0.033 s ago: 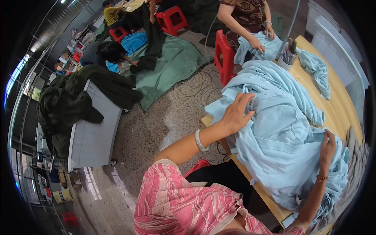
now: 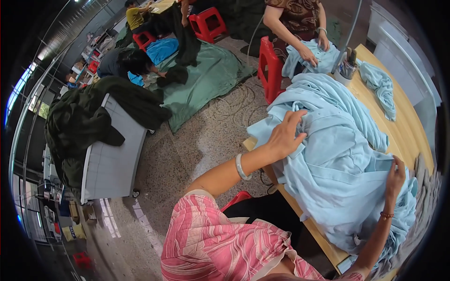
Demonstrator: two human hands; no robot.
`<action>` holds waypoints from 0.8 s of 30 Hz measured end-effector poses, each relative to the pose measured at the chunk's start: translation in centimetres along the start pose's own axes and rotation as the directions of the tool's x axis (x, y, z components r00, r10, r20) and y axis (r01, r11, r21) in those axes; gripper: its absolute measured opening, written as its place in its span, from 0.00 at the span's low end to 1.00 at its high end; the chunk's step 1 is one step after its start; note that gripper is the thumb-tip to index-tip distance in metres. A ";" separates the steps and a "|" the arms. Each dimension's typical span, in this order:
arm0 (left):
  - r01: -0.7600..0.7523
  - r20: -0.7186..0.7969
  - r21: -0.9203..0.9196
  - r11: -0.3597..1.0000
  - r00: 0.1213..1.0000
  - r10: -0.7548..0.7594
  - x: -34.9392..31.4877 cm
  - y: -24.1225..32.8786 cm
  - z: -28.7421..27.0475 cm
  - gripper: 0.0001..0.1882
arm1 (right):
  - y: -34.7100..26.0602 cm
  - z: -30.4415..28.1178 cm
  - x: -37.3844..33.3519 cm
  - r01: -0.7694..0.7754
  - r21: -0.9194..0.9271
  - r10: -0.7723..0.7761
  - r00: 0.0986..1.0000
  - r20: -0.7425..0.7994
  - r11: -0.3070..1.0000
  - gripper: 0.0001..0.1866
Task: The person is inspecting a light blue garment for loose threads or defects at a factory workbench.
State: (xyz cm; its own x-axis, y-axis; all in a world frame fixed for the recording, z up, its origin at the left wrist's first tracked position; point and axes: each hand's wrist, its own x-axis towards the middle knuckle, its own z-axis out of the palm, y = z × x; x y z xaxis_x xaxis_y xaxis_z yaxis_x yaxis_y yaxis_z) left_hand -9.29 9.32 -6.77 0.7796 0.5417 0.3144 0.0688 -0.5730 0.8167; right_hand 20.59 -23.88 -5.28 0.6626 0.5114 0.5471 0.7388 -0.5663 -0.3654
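Observation:
A heap of light blue knit garments (image 2: 335, 164) covers much of the wooden table in front of me. My left hand (image 2: 287, 136) rests at the heap's left side, thumb and fingers spread apart, with no cloth gripped between them. At the right, the fingers of my right hand (image 2: 396, 178) are bent onto the cloth near the end of a long folded band, and they appear to pinch it. The band runs across the uppermost garment between my two arms. Under my right forearm, more light blue cloth hangs in loose folds.
A cup of tools (image 2: 346, 70) and a small light blue piece (image 2: 378, 86) stand farther back on the table (image 2: 417, 136). Across from me, a co-worker's hands (image 2: 309, 55) handle another light blue garment. A red stool (image 2: 269, 70) and a white cart (image 2: 112, 159) under dark cloth are left.

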 end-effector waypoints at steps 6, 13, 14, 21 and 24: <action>-0.009 0.100 0.143 0.990 0.995 -0.006 0.4 0.1 0.2 0.27 | 2.9 -8.7 1.4 -0.004 0.096 0.031 0.957 -0.289 0.995 0.15; -0.288 0.098 0.184 0.940 0.957 0.274 -0.7 0.8 0.6 0.07 | 2.4 -20.4 -1.7 -0.192 -0.043 0.132 0.806 -0.577 0.980 0.15; -0.373 0.070 0.169 0.912 0.928 0.366 -1.4 1.1 0.8 0.06 | 1.9 -21.6 -2.9 -0.186 -0.198 0.050 0.837 -0.545 0.962 0.15; 0.188 0.389 -0.173 0.967 0.915 -0.108 -5.7 4.6 1.1 0.11 | -0.4 -19.6 -12.2 -0.339 -0.165 0.297 0.925 -0.236 0.926 0.11; -0.037 0.455 -0.241 0.970 0.878 0.147 -6.5 5.3 0.2 0.14 | -0.1 -19.2 -14.0 -0.392 -0.165 0.371 0.917 -0.147 0.905 0.11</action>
State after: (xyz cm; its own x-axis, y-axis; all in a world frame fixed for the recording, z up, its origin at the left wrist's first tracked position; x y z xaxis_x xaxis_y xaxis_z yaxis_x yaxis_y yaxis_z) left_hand -13.84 2.66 -4.52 0.9781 0.1114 0.1758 -0.1126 -0.4272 0.8971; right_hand 8.85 -43.43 1.54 0.8634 0.1638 0.4771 0.3883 -0.8195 -0.4214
